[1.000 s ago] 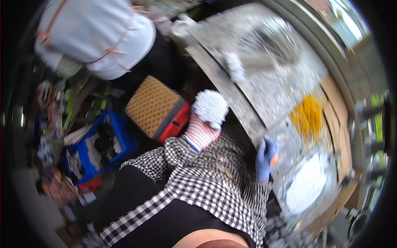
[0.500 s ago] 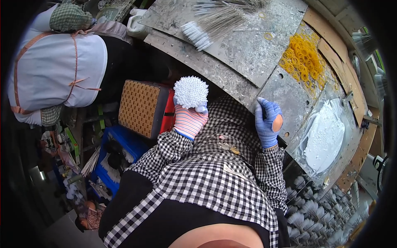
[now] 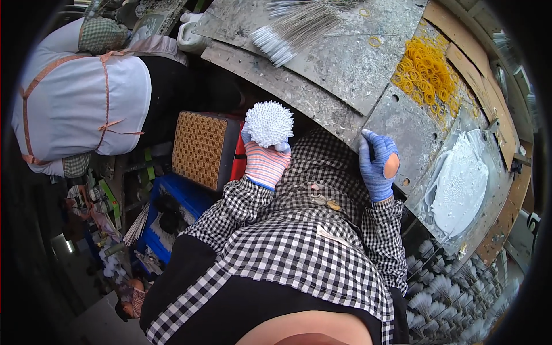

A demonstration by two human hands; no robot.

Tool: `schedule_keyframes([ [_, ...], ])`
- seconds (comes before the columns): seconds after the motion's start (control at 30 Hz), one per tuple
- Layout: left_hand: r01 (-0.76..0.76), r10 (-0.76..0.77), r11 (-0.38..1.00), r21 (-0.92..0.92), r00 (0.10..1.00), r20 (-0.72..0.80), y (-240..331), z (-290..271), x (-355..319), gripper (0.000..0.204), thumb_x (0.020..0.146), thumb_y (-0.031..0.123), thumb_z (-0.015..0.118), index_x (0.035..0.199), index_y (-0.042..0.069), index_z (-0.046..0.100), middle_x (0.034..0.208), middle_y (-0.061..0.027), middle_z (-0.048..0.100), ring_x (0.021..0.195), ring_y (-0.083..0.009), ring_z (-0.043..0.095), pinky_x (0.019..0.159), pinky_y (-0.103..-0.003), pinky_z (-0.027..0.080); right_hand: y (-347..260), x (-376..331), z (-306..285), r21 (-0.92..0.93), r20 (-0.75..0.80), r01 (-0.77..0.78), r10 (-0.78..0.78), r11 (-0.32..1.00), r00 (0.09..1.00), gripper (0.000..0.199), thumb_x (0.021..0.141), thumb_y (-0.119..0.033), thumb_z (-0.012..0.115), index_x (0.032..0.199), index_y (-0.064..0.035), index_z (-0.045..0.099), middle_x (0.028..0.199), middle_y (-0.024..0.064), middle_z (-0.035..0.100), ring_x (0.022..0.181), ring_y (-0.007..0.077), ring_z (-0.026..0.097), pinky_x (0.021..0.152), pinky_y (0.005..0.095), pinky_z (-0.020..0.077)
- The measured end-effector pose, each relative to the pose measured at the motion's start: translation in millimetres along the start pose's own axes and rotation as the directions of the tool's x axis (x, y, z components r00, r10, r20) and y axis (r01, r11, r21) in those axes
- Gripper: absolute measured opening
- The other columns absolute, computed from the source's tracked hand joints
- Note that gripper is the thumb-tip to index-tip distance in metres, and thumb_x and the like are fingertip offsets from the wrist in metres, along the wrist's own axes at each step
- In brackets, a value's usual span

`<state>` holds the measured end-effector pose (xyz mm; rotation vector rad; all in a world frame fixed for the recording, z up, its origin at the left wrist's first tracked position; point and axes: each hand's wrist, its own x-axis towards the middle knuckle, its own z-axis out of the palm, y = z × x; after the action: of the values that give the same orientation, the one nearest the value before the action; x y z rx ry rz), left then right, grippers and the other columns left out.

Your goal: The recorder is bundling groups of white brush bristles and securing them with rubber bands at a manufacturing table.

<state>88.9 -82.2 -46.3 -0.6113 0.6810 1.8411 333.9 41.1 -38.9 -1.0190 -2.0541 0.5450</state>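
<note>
My left hand [image 3: 263, 162], in a pink striped glove, grips a round bundle of thin rods with white tips [image 3: 268, 123], held upright over my lap. In a blue glove with bare fingertips, my right hand [image 3: 376, 164] rests on the edge of the grey metal worktable [image 3: 345, 69], fingers curled with nothing in them. A loose sheaf of white-tipped rods [image 3: 293, 29] lies far up the table. A pile of yellow rubber bands [image 3: 428, 66] lies to the right of it.
A shallow tray of white paste [image 3: 457, 187] sits at the right of the table. Finished white-tipped bundles [image 3: 454, 290] stand below it. A woven cushioned stool [image 3: 201, 149] and a blue crate [image 3: 175, 210] are at my left. Another person in a white apron [image 3: 80, 98] sits beyond.
The view has swung so the table sits higher and nearer. My left hand still holds the bundle upright. My right hand has stayed on the table edge.
</note>
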Motion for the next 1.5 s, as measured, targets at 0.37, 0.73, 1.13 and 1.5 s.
schedule_keyframes([
  [0.37,0.009,-0.009,1.000,0.001,0.958,0.286,0,23,-13,0.047,0.094,0.055,0.062,0.114,0.013,0.069,0.115,-0.0024,0.071,0.097,-0.0201,0.068,0.080,-0.039,0.059,1,2,-1,0.030,-0.006,-0.017,0.018,0.999,1.000,0.015,0.084,-0.005,0.074,0.099,-0.0067,0.074,0.081,0.0100,0.069,0.075,0.0280,0.066,0.070,0.0384,0.0526],
  [0.73,-0.473,0.153,0.688,0.551,0.836,0.527,-28,88,-3,0.027,0.095,0.025,0.071,0.114,0.010,0.060,0.102,-0.0044,0.063,0.096,-0.0164,0.064,0.088,-0.032,0.054,-27,23,-43,0.692,0.197,-0.486,0.507,0.534,0.839,0.018,0.092,-0.010,0.074,0.109,-0.0021,0.072,0.089,-0.0012,0.071,0.080,0.0046,0.062,0.075,0.0220,0.0515],
  [1.13,-0.465,-0.362,0.351,0.813,0.733,0.576,-87,156,5,0.020,0.095,0.016,0.072,0.107,0.002,0.065,0.094,-0.0110,0.073,0.091,-0.0191,0.072,0.083,-0.033,0.059,-24,42,-91,0.435,0.356,-0.385,0.237,0.814,0.904,0.020,0.092,-0.014,0.074,0.108,-0.0018,0.073,0.094,0.0030,0.074,0.089,0.0069,0.066,0.082,0.0258,0.0531],
  [1.5,-0.548,-0.459,0.155,0.822,0.697,0.551,-124,173,0,0.029,0.096,0.024,0.068,0.115,0.003,0.060,0.097,-0.0080,0.071,0.094,-0.0163,0.069,0.087,-0.031,0.056,-8,35,-104,0.162,0.301,-0.288,0.231,0.944,0.925,0.026,0.086,-0.028,0.076,0.102,-0.0078,0.074,0.087,0.0101,0.077,0.082,0.0236,0.076,0.077,0.0338,0.0590],
])
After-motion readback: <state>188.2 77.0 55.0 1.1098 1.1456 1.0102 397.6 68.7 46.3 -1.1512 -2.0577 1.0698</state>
